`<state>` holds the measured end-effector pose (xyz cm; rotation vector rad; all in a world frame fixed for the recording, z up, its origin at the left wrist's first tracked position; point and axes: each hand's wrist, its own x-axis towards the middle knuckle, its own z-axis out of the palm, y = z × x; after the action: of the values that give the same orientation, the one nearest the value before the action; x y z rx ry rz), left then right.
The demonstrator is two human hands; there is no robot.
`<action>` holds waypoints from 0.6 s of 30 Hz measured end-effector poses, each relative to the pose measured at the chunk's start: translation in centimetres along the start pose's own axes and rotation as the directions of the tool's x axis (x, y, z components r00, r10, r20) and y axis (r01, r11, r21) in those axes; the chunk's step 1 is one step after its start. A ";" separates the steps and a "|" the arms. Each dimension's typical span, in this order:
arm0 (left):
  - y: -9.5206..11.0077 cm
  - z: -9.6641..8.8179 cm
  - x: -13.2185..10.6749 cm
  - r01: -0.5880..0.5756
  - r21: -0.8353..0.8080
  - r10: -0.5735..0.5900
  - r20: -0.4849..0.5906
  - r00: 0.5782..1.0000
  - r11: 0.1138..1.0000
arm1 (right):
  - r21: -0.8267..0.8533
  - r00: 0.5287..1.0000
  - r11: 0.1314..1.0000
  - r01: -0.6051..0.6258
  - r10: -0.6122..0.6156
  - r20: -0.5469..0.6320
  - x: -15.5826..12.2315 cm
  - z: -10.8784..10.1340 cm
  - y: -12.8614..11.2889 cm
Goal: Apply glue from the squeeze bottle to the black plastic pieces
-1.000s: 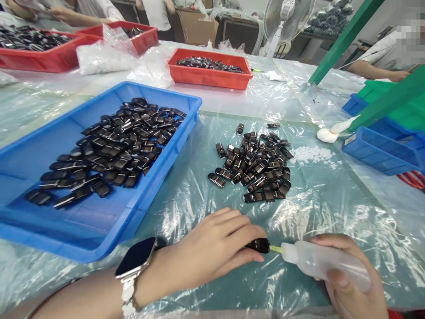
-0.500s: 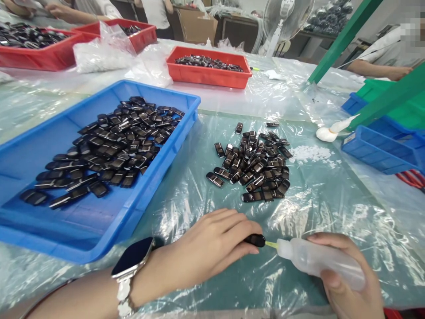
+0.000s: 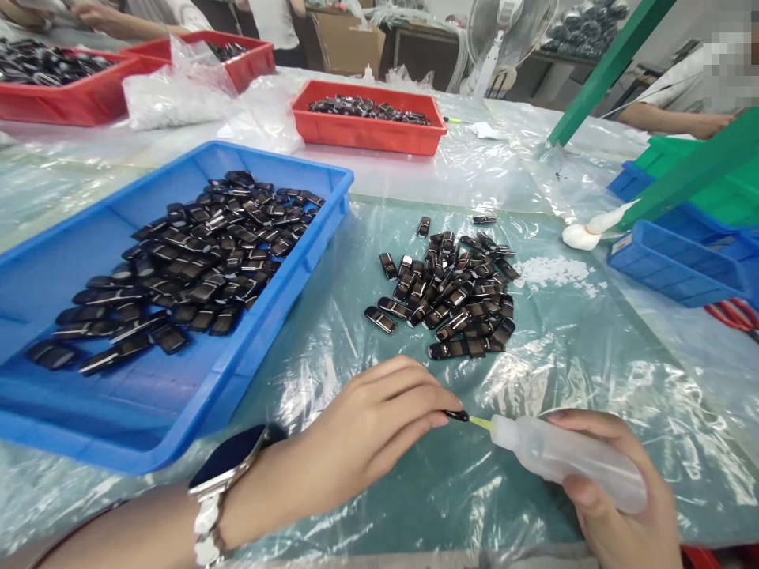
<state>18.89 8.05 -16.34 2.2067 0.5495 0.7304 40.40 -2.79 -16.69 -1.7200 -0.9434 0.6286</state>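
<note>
Between the fingertips of my left hand (image 3: 385,411) is a small glossy black piece (image 3: 457,416), mostly hidden, with only its rounded end showing. My right hand (image 3: 628,474) is closed around a translucent squeeze bottle (image 3: 569,450), tilted on its side. The bottle's thin yellow-green nozzle (image 3: 480,423) points left and reaches the end of the black piece. Beyond my hands a pile of similar black pieces with brown middles (image 3: 456,292) lies on the plastic-covered table (image 3: 332,340). To its right are scattered small white bits (image 3: 557,273).
A large blue tray (image 3: 285,332) with many black pieces stands at left. Red trays (image 3: 368,138) hold more at the back. A white cloth-like bundle (image 3: 584,235), blue bins (image 3: 681,273) and a green post (image 3: 610,75) stand right. Other people sit across the table.
My left hand has turned the black piece so less of it shows, edge-on now. The bottle has shifted slightly left and up, its nozzle still at the piece.
</note>
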 end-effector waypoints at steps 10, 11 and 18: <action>-0.3 0.1 -0.1 0.033 0.000 -0.033 -0.022 0.999 0.999 | -0.062 0.998 0.996 0.058 -0.056 0.032 0.1 -0.1 -0.2; -0.3 0.1 -0.1 0.029 0.000 -0.029 -0.021 0.999 1.000 | -0.062 0.997 0.996 0.064 -0.061 0.035 0.0 -0.1 -0.2; -0.1 0.0 -0.2 0.016 0.007 -0.015 -0.020 1.000 1.000 | -0.009 0.999 1.000 -0.004 0.004 0.042 -0.1 -0.2 0.1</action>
<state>18.76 8.01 -16.49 2.2017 0.5794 0.7441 40.56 -2.97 -16.67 -1.7226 -0.9732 0.6661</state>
